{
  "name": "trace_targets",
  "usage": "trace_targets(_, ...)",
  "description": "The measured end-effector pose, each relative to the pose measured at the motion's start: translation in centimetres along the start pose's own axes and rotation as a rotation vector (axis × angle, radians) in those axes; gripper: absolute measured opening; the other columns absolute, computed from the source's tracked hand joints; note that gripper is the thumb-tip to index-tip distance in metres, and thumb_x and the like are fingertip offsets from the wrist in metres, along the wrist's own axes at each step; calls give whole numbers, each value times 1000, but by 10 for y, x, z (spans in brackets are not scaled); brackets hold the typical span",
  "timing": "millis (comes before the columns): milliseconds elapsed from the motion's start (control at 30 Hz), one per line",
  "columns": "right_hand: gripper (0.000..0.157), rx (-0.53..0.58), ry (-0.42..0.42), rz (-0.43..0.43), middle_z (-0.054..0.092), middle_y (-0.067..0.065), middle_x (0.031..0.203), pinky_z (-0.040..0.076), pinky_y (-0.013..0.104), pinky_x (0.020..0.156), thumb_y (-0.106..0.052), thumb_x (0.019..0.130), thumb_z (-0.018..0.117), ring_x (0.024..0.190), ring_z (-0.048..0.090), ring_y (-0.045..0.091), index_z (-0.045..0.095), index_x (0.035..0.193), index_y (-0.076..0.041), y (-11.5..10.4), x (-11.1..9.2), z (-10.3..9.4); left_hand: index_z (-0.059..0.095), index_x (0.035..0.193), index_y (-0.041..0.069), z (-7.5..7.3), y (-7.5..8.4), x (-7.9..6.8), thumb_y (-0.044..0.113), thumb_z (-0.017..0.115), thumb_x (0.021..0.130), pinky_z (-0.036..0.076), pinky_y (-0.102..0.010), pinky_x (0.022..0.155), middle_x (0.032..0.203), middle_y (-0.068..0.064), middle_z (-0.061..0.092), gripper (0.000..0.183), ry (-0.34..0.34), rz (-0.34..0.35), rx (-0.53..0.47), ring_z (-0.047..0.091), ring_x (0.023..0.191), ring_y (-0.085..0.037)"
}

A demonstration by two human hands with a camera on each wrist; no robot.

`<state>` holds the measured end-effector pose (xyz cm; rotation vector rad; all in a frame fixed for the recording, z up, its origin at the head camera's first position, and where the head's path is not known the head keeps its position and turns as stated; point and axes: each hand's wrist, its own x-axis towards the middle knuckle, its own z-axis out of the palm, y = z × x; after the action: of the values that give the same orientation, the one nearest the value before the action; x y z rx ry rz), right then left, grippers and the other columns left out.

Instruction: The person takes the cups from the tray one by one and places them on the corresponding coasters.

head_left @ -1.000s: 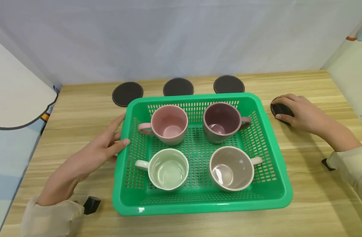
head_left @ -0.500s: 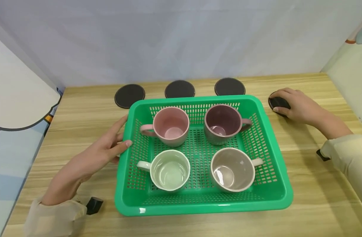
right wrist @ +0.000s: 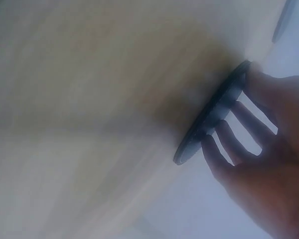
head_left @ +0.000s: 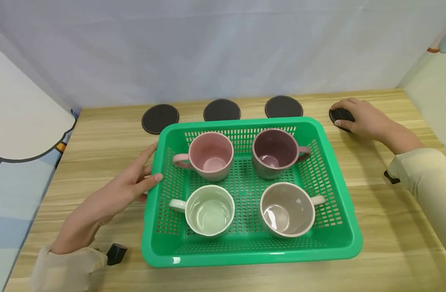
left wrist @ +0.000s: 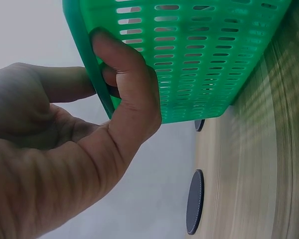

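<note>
Two mugs nearest: mint mug (head_left: 210, 211), handle to the left, and beige mug (head_left: 288, 210), handle to the right, both upright in green basket (head_left: 245, 259) on wood-grain counter (head_left: 226, 280). Behind them, same basket: pink mug (head_left: 211, 156) and plum mug (head_left: 274, 153), also upright. Left hand (head_left: 126, 186) grips the basket's left rim, thumb over the top, fingers curled under against the slotted wall.

Farther out, right of basket and apart from it: right hand (head_left: 365, 119), pinching the held coaster (head_left: 342, 116) between thumb and fingers. Step looks like positioning that coaster at the row's right end. Next move probably calls for a small nudge into line, then loosening the fingers without dragging it. Coaster is round, thin, black, partly covered by the hand; near-flat, but can't tell if fully touching the counter.

At the back: left coaster (head_left: 160, 119), middle coaster (head_left: 221, 110), right coaster (head_left: 283, 106), flat, spaced apart. Pale wall (head_left: 223, 48) beyond.
</note>
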<state>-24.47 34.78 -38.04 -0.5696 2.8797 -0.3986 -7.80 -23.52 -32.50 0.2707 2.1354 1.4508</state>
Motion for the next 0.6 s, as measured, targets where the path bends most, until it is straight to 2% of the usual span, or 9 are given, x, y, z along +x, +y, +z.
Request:
trace_targets(133,47,14,-5,13,42,35,151,35,75,107,-13,106,60,134,40,61,48,149,0,2,6,-1,-9,168,32,0,-1,0,19,45,113,64,-38,82,142,-32,55,78,-1,-3,3,75,101,-19)
trace_targets(367,46,36,15,-18,44,35,151,34,73,109,-13,106,59,137,40,58,48,149,1,2,21,-1,-9,168,34,-3,-2,-5,20,44,114,63,-39,80,143,-30,56,78,12,-9,32,75,100,-19)
trace_targets(600,46,47,17,-19,42,35,153,32,73,112,-13,108,57,140,37,59,46,150,1,-1,27,-1,-9,168,35,-2,-1,-7,19,45,113,63,-39,79,140,-30,57,78,15,-7,35,75,98,-19)
